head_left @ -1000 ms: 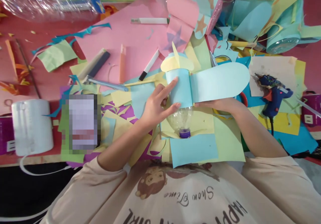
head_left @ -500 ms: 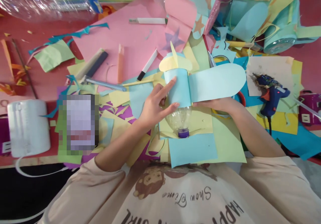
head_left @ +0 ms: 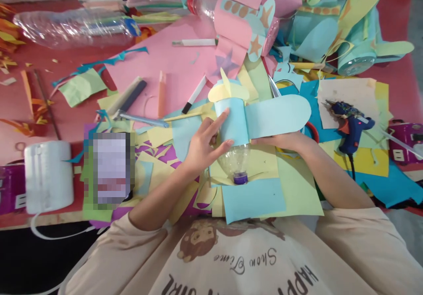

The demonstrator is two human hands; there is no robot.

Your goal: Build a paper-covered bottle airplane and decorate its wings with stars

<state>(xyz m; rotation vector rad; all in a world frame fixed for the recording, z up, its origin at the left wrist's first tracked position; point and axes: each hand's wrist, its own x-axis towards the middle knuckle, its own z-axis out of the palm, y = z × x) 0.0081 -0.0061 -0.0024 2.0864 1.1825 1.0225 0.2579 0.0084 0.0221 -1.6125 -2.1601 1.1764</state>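
A clear plastic bottle (head_left: 233,159) lies with its purple cap (head_left: 240,178) toward me. Light blue paper (head_left: 233,123) wraps its body, and a cream paper propeller shape (head_left: 228,91) sits at the far end. From the wrap a long, rounded blue paper wing (head_left: 279,116) sticks out to the right. My left hand (head_left: 206,143) grips the bottle from the left, index finger and thumb lying on the wrap. Under the wing, my right hand (head_left: 284,141) holds the bottle's right side; its fingertips are partly hidden.
A blue glue gun (head_left: 352,129) rests on paper at the right, with scissors (head_left: 273,85) nearer the middle. Markers (head_left: 194,94) and paper scraps lie ahead. Left are a phone (head_left: 111,167) and a white case (head_left: 49,176). Decorated bottles (head_left: 357,59) stand at the back right.
My view has tilted up slightly, so more of the table's far side shows. Both hands keep their hold on the wrapped bottle, with hardly any movement.
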